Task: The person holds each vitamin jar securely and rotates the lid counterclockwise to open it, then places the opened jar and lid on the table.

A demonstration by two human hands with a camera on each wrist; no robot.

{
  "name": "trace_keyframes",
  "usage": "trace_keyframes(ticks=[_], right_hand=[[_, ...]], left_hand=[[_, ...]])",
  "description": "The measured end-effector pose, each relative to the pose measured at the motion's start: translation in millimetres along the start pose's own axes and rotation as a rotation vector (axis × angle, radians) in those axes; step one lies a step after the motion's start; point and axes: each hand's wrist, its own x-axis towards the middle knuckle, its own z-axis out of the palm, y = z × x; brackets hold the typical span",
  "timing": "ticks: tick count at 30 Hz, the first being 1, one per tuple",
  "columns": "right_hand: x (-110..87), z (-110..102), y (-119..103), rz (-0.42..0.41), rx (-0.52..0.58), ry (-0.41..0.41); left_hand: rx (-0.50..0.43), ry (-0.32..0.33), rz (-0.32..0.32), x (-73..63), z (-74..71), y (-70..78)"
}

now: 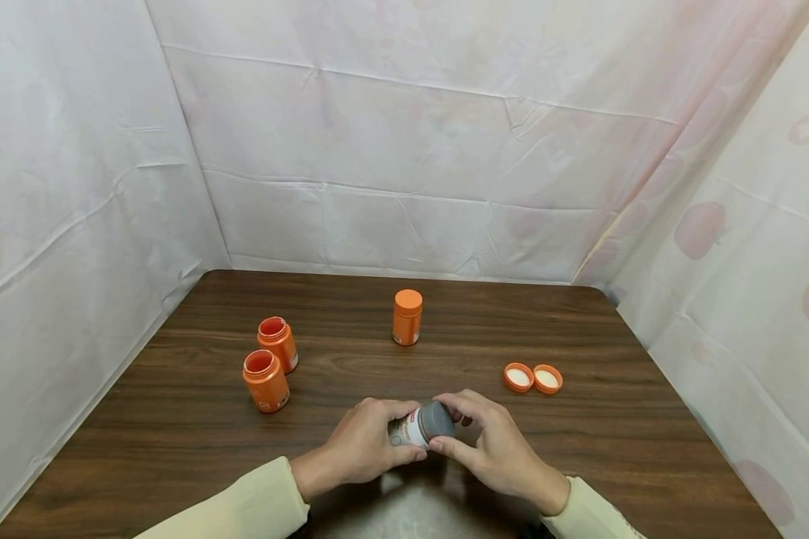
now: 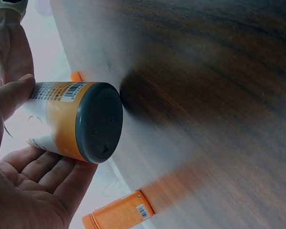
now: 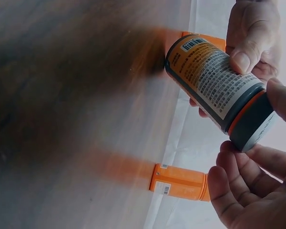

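Note:
In the head view my left hand (image 1: 364,443) grips the body of a dark grey bottle (image 1: 413,430) with a white and orange label. It tilts just above the table near the front edge. My right hand (image 1: 495,447) pinches the bottle's grey cap (image 1: 438,420) between thumb and fingers. The right wrist view shows the cap (image 3: 253,125) on the bottle's neck, with a thin orange ring below it. The bottle's dark base (image 2: 100,123) faces the left wrist camera.
Two orange jars without lids (image 1: 266,382) stand at the left. A lidded orange jar (image 1: 407,320) stands at the back middle. Two orange lids (image 1: 547,379) lie inner side up at the right of the brown wooden table (image 1: 620,449). White sheets surround the table.

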Motion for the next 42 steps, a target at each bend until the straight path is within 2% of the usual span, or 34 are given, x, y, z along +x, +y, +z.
trace_keyframes(ticks=[12, 42], right_hand=[[3.2, -1.5, 0.7, -0.058, 0.01, -0.028], [2.2, -5.1, 2.2, -0.082, 0.018, -0.063]], left_hand=[[-0.009, 0.009, -0.013, 0.6, -0.4, -0.7], [0.012, 0.002, 0.001, 4.3, -0.3, 0.7]])
